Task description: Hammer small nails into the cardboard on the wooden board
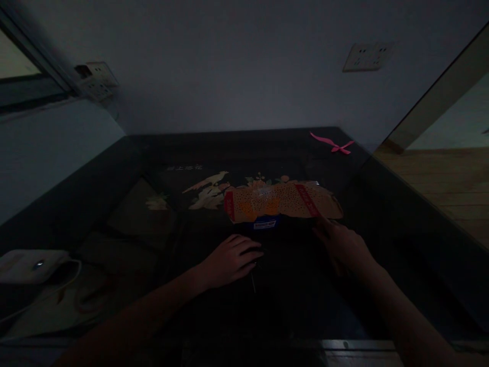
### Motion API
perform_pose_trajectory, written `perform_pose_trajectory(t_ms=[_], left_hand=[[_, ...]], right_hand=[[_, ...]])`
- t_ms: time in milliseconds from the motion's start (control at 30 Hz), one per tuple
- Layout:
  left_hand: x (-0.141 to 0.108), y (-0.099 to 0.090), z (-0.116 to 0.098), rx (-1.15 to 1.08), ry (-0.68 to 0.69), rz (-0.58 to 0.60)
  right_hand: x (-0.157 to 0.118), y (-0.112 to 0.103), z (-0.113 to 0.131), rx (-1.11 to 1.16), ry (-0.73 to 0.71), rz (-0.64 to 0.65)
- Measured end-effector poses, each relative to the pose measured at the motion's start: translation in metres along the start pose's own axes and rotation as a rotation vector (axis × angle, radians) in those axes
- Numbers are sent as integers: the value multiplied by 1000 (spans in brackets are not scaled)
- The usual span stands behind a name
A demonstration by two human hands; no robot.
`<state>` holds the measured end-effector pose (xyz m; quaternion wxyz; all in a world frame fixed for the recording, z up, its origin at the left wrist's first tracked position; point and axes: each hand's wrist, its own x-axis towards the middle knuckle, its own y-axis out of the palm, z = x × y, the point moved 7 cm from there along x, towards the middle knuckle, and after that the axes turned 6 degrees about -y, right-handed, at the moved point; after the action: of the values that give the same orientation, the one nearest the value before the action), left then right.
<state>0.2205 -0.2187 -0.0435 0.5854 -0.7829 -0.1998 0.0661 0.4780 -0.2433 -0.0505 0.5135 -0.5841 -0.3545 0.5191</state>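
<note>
A flat, brown, dotted piece of packaging [280, 200] with red bands and orange patches lies across the middle of the dark table. My right hand [344, 244] is closed on its near right edge, thumb and fingers pinching it. Under the packaging's front edge a blue item [266, 223] with a white label shows in part. My left hand [233, 257] is just in front of it, palm down, fingers loosely bent and apart. Beside those fingertips a thin pale line [253, 281] shows; the dimness hides what it belongs to.
The glossy dark tabletop [214, 321] carries a bird and flower picture [208, 191]. A pink ribbon [336, 148] lies at the back right. At the left is a white device [32, 266] with a cable. Wall sockets [365, 57] are on the wall behind.
</note>
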Motion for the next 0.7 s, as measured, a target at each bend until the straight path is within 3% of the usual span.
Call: perform_pose_trajectory(t_ms=[133, 267, 467, 567, 700], left_hand=[[0, -9, 14, -30, -76, -54], [-2, -22, 38, -98, -251, -82], [-11, -22, 58, -200, -552, 91], [-15, -17, 53, -159, -552, 183], [-19, -18, 51, -45, -559, 216]], right_hand=[[0, 0, 0, 13, 1, 7], [0, 0, -1, 21, 3, 7], [1, 1, -1, 26, 1, 19], [0, 1, -1, 20, 9, 20], [0, 0, -1, 18, 8, 23]])
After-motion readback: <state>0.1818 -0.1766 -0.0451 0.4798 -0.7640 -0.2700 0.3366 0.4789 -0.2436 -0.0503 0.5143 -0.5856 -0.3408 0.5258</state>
